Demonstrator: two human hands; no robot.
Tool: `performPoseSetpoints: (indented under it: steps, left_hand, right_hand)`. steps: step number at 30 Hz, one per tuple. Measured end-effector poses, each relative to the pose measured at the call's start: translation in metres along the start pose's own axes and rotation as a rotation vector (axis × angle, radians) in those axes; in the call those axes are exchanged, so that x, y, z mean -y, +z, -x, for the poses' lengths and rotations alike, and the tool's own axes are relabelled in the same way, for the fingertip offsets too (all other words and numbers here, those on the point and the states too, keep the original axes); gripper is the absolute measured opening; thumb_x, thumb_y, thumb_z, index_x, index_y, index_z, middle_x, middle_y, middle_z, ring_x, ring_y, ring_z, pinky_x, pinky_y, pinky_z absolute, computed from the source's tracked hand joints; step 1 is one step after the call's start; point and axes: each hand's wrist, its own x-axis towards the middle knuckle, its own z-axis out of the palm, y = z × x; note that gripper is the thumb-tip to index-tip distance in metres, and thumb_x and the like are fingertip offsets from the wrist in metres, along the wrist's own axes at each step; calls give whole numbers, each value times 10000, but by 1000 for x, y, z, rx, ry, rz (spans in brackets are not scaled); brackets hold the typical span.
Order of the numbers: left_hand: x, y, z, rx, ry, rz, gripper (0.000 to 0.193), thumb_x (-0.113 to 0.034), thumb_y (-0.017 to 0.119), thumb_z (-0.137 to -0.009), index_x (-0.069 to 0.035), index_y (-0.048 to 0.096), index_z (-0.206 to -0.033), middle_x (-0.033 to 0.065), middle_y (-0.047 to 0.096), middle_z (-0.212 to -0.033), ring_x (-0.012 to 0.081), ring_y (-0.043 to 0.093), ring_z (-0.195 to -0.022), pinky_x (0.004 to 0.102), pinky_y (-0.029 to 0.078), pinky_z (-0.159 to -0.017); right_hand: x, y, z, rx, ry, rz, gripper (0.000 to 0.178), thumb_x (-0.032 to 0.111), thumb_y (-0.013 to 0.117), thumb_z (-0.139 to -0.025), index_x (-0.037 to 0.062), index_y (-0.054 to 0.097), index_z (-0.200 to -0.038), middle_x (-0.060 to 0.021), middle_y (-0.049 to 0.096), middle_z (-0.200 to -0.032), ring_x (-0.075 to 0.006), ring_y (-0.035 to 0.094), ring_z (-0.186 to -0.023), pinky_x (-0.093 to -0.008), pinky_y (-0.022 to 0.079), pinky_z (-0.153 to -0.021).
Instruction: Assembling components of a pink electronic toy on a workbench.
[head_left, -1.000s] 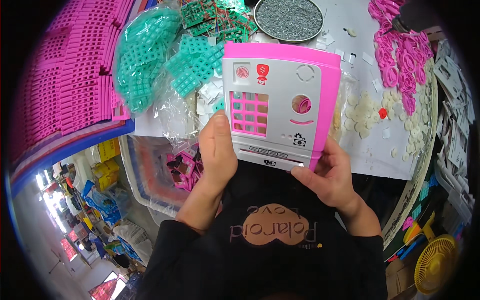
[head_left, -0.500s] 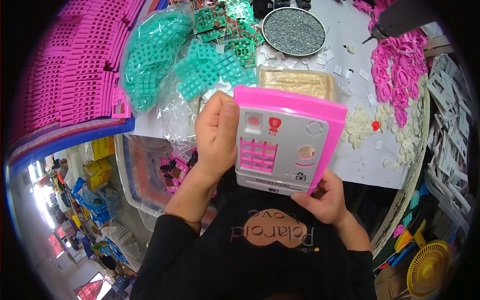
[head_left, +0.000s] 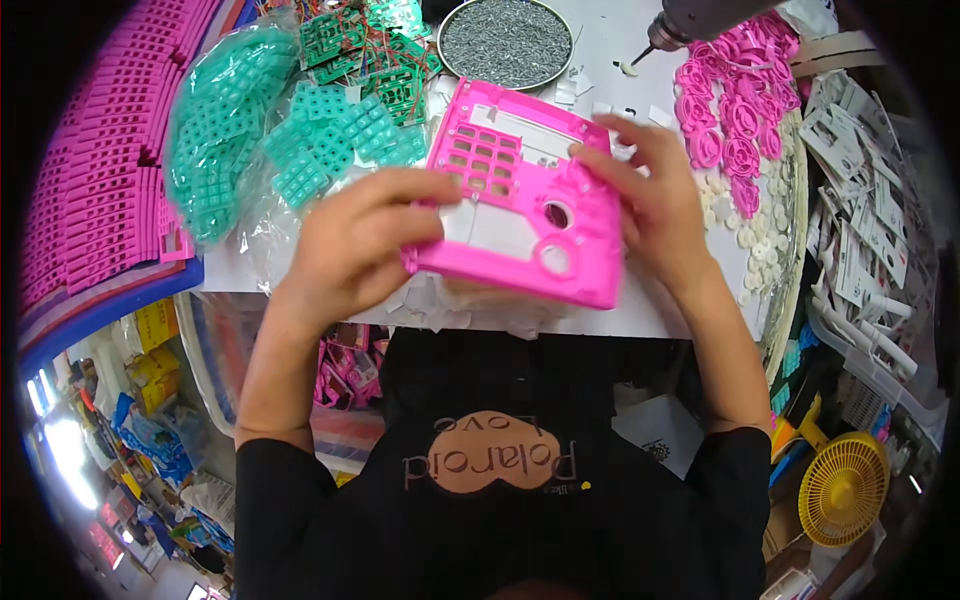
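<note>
A pink plastic front panel point(head_left: 500, 268) lies tilted above the near part of the table, its hollow back side turned up. It has a grid of small square windows, round holes and pale inset pieces. My left hand point(head_left: 362, 235) grips its left edge, fingers curled over the rim. My right hand point(head_left: 662, 205) is at the right edge, its fingers stretched over the upper right corner; the thumb is mostly hidden. Just beyond the panel stands a round dish of small grey metal screws point(head_left: 506, 42). At the upper right hangs an electric screwdriver point(head_left: 690, 22), apart from both hands.
Stacked pink parts point(head_left: 90, 170) fill the left side. Teal button pads point(head_left: 335, 135) and green circuit boards point(head_left: 335, 45) lie at the back left. Pink rings point(head_left: 740, 110) and white discs point(head_left: 762, 255) cover the right; white panels point(head_left: 865, 205) stand beyond the edge.
The panel has been turned from its white-and-pink front to its pink back and moved away from my body over the table. My right hand has gone from the lower corner to the upper right.
</note>
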Motion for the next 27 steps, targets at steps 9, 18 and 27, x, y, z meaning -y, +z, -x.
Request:
performPoseSetpoints:
  steps: [9, 18, 27]
  left_hand:
    - [-9, 57, 58, 50, -181, -29, 508, -42, 761, -592, -104, 694, -1091, 105, 648, -1215, 302, 617, -1012, 435, 469, -856]
    - [-15, 62, 59, 104, -153, -109, 501, -77, 754, -600, -122, 705, -1096, 82, 647, -1248, 299, 596, -997, 427, 468, -871]
    - [-2, 51, 59, 100, -173, -85, 433, -103, 755, -608, -101, 714, -1039, 78, 664, -1216, 319, 584, -1032, 449, 471, -901]
  right_hand:
    - [5, 16, 13, 156, -8, -117, 533, 239, 754, -777, 9, 652, -1247, -161, 584, -1391, -388, 510, -1279, -463, 463, -1057]
    - [0, 2, 6, 255, -62, -59, 564, 309, 803, -767, 17, 661, -1228, -153, 584, -1382, -386, 493, -1307, -461, 462, -1061]
    - [-7, 17, 2, 262, -93, -10, 595, 349, 775, -799, 19, 633, -1273, -180, 560, -1400, -410, 471, -1329, -474, 436, -1080]
